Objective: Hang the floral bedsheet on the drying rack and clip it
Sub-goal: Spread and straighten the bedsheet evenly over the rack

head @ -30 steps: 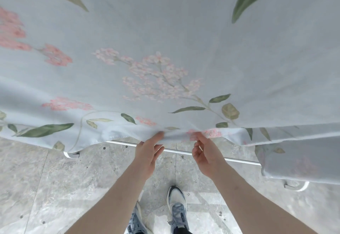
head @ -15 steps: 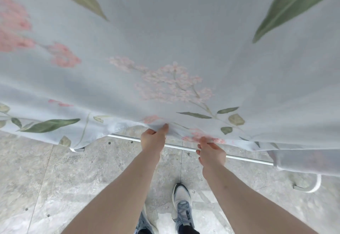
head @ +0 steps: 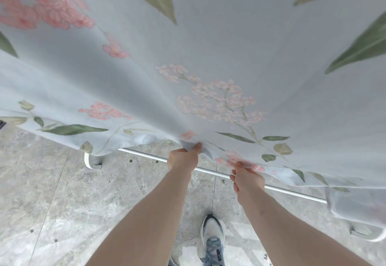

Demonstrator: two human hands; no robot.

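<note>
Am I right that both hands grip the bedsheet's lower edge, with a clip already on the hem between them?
Not quite. The head view shows the left hand and the right hand gripping the lower edge of the bedsheet, above the white rack bar, but no clip shows on the hem between them; the clipping is not yet done.

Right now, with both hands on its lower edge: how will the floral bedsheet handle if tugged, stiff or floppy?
Likely floppy: the floral bedsheet puckers into folds where the left hand and right hand pinch its hem. Probably light, since the edge lifts clear of the white rack bar with only fingertip grip. It may slide along the rack; no clips are visible.
</note>
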